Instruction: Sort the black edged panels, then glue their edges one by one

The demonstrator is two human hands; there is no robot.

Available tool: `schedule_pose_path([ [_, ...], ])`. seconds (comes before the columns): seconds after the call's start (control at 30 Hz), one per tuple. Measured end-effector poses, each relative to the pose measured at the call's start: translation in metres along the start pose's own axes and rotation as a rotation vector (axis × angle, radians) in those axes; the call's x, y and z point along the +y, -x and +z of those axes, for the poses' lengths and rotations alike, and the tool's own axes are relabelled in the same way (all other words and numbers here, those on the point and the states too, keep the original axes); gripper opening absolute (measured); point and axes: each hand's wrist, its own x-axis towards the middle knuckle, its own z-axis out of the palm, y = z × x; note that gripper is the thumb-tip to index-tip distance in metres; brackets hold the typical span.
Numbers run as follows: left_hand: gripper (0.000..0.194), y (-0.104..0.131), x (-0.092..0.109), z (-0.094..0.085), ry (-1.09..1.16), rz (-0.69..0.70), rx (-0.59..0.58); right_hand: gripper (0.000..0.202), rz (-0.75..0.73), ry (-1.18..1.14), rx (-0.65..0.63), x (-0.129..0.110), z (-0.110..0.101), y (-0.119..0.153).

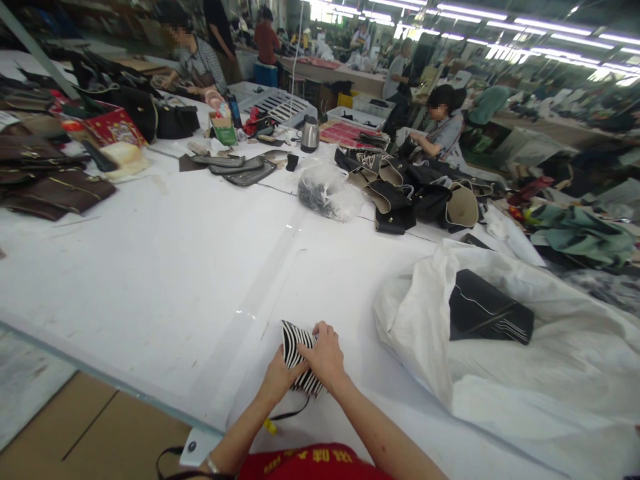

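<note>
Near the table's front edge, a stack of black pieces with pale edges (295, 340) shows as black and white stripes. My left hand (281, 377) grips the stack from its left side, thumb across the striped face. On the right side my right hand (325, 353) is closed round it, its thumb near the middle of the stripes. Both hands touch the same stack. A dark cord (293, 415) hangs or lies just below it. To the right, a black folded piece with pale lines (490, 310) rests in a large white sack (545, 387).
The white table (150, 287) spreads ahead. Farther back lie a plastic-wrapped bundle (327, 190), black bag parts (400, 190), grey curved pieces (245, 167), a metal kettle (310, 133) and brown bags (55, 190) at the left. Several people work beyond.
</note>
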Motion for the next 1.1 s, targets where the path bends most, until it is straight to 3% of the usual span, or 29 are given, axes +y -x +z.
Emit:
schedule_pose_path([
  [0.27, 0.071, 0.004, 0.009, 0.003, -0.015, 0.001, 0.001, 0.044, 0.003, 0.033, -0.022, -0.005, -0.001, -0.001],
  [0.47, 0.073, 0.004, 0.014, 0.005, -0.039, -0.029, -0.008, 0.041, 0.01, 0.061, -0.02, -0.005, 0.001, -0.003],
  [0.8, 0.077, -0.001, 0.004, 0.012, -0.056, -0.047, 0.013, 0.037, 0.019, 0.029, -0.002, -0.001, -0.003, -0.003],
  [1.0, 0.089, -0.005, -0.003, 0.014, 0.045, 0.009, -0.008, 0.036, 0.01, -0.005, 0.006, -0.003, -0.004, -0.001],
  [1.1, 0.084, -0.01, -0.008, 0.012, 0.146, 0.029, -0.017, 0.038, 0.001, -0.091, -0.006, 0.005, -0.006, -0.003],
])
